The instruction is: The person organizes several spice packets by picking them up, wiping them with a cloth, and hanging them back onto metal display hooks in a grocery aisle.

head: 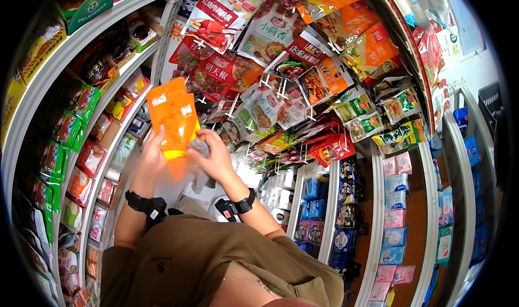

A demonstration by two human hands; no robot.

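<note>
Two overlapping orange seasoning packets [172,116] with yellow lower parts are before me. My left hand [153,153] grips them at their left edge, thumb on the front. My right hand [215,153] has a crumpled grey cloth [199,148] in its fingers, close against the packets' right edge; part of the cloth hangs beneath the hand. Beyond both hands, seasoning pouches hang from white hooks, among them a red and white pouch [221,17] and a clear pouch with green writing [271,33]. A band with a black device is on each wrist.
Curved-looking shelves at the left hold boxed and bagged goods, including green-edged packs [83,100]. White hooks [282,88] stick out ahead, many with pouches. To the right, shelves carry blue packs [393,237] and pink packs [395,219]. A white shelf edge [329,209] runs beside dark packs.
</note>
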